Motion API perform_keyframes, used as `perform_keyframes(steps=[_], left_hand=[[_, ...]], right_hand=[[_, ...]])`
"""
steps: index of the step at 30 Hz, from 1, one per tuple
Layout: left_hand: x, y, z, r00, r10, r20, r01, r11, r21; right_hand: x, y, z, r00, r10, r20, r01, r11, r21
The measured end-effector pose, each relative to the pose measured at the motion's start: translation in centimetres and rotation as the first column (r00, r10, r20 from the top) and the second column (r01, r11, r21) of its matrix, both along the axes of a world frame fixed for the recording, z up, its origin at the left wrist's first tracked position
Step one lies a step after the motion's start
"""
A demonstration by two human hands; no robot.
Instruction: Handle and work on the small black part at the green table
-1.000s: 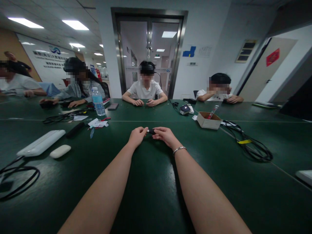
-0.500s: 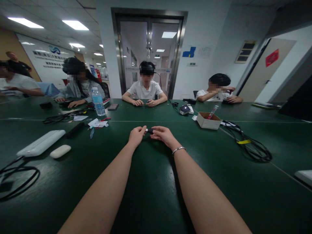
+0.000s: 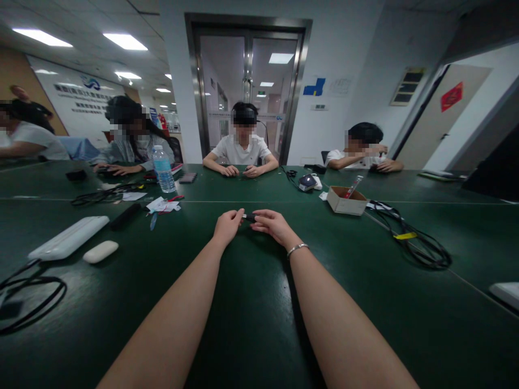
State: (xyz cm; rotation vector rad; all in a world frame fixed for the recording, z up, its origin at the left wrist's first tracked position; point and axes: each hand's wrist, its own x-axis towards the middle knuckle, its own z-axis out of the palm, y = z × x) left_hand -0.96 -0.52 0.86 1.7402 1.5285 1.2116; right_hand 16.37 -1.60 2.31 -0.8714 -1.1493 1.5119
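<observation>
Between my two hands lies a small, slim black object with a silvery end (image 3: 249, 218); it is too small for me to tell its kind. My left hand (image 3: 227, 226) pinches the silvery end between thumb and fingers. From the other side, my right hand (image 3: 273, 224), with a bracelet (image 3: 297, 249) at its wrist, has its fingers closed round the black end. Both hands are close together, low over the green table (image 3: 251, 302). Fingers partly hide the object.
A water bottle (image 3: 164, 170), paper scraps (image 3: 162, 206), a white power bank (image 3: 68, 237) and a white oval case (image 3: 100, 252) are on the left. To the right are an open box (image 3: 346, 201) and coiled black cables (image 3: 421, 246). Several people sit across the table.
My hands and the small black object have hardly moved. Across the table at the left, a co-worker's hands have shifted slightly.
</observation>
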Motion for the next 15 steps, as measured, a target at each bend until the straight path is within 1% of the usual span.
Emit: perform_keyframes(steps=[6, 10, 12, 15], left_hand=[[-0.06, 0.62, -0.59, 0.996, -0.070, 0.047, 0.067, 0.996, 0.063], [0.12, 0.81, -0.70, 0.971, -0.186, 0.148, 0.165, 0.976, 0.141], [0.23, 0.73, -0.60, 0.958, -0.238, 0.162, 0.212, 0.964, 0.163], [0.34, 0.57, -0.48, 0.959, -0.231, 0.163, 0.210, 0.968, 0.135]], right_hand=[[-0.01, 0.26, -0.06, 1.000, -0.018, -0.014, 0.018, 1.000, -0.019], [0.02, 0.44, -0.23, 0.998, -0.051, -0.028, 0.050, 0.998, -0.037], [0.02, 0.46, -0.29, 0.998, -0.056, -0.028, 0.055, 0.998, -0.032], [0.00, 0.45, -0.30, 0.998, -0.052, -0.021, 0.051, 0.998, -0.030]])
